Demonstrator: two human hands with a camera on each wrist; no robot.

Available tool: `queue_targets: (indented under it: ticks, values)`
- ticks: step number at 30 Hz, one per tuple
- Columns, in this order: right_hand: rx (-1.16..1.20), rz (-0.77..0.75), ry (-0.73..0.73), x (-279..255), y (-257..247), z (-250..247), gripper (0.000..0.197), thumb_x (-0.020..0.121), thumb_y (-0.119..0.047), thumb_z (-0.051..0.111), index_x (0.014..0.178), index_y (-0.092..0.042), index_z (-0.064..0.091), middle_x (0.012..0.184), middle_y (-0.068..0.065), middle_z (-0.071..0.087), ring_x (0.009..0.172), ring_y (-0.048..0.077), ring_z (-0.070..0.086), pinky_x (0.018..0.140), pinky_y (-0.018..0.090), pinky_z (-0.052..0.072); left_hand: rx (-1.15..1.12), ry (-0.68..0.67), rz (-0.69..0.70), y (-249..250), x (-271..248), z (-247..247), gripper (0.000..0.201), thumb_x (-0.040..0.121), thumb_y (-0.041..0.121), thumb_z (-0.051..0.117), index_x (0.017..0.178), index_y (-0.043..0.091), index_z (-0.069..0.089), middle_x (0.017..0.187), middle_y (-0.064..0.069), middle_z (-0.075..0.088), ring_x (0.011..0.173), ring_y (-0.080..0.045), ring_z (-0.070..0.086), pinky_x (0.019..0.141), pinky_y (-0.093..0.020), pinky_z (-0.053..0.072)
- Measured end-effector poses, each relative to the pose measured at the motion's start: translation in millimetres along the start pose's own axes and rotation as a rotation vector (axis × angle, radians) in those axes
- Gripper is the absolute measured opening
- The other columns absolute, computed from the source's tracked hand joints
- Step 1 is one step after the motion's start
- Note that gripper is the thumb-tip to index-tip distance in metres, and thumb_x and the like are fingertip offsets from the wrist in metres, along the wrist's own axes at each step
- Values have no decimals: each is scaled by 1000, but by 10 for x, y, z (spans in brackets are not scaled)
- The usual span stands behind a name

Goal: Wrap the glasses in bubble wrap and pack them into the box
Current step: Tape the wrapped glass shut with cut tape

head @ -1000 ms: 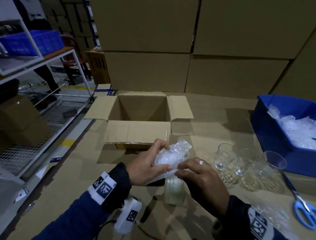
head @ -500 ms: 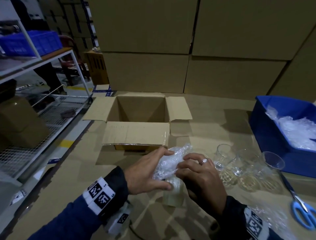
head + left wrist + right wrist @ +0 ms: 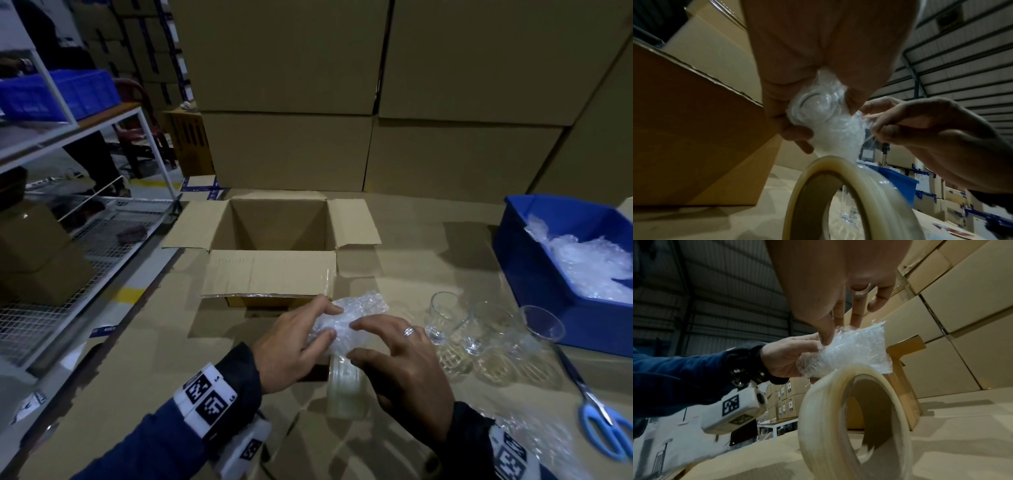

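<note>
Cardboard tabletop (image 3: 102, 394); crinkly bubble-wrapped glass (image 3: 346, 320)

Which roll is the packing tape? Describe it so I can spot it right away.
Start at the open cardboard box and come toward the camera to both hands. The tape roll stands on edge just below them: a pale translucent ring with a brown core, unlike the crinkly bubble-wrapped glass above.

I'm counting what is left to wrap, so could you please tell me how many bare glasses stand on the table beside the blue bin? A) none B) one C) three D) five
C: three unwrapped glasses stand in a row left of the blue bin, while a fourth is in the bubble wrap held by both hands.
</note>
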State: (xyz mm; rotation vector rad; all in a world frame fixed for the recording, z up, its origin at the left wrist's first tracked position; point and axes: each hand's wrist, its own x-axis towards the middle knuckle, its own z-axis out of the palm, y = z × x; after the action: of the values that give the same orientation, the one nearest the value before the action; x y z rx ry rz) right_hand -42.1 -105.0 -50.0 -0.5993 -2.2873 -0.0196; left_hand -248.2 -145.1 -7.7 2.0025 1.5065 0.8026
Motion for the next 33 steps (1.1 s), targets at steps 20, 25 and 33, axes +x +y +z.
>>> queue_targets:
  ticks: [20, 25, 33]
  values:
    - [86, -77, 108, -152, -42, -24, 13, 81, -10, 69, 86, -22, 69, 102, -4, 67, 96, 19, 61, 75, 41, 43, -113, 161, -111, 17, 86, -35, 16, 99, 29, 52, 114, 27, 47, 107, 10, 60, 96, 6, 58, 77, -17, 54]
    - [170, 25, 140, -119, -23, 5, 21, 78, -14, 77, 89, -28, 66, 109, -9, 63, 104, 20, 59, 76, 45, 43, 54, 52, -54, 47, -19, 74, 29, 97, 33, 56, 123, 33, 44, 113, 21, 52, 99, 5, 55, 77, -15, 49]
    - [308, 212, 162, -119, -71, 53, 11, 88, -27, 69, 78, -22, 71, 95, -14, 64, 93, 12, 60, 71, 44, 47, 80, 107, 20, -54, -172, 154, 21, 94, 41, 51, 113, 38, 44, 124, 20, 53, 112, 4, 52, 88, -27, 52]
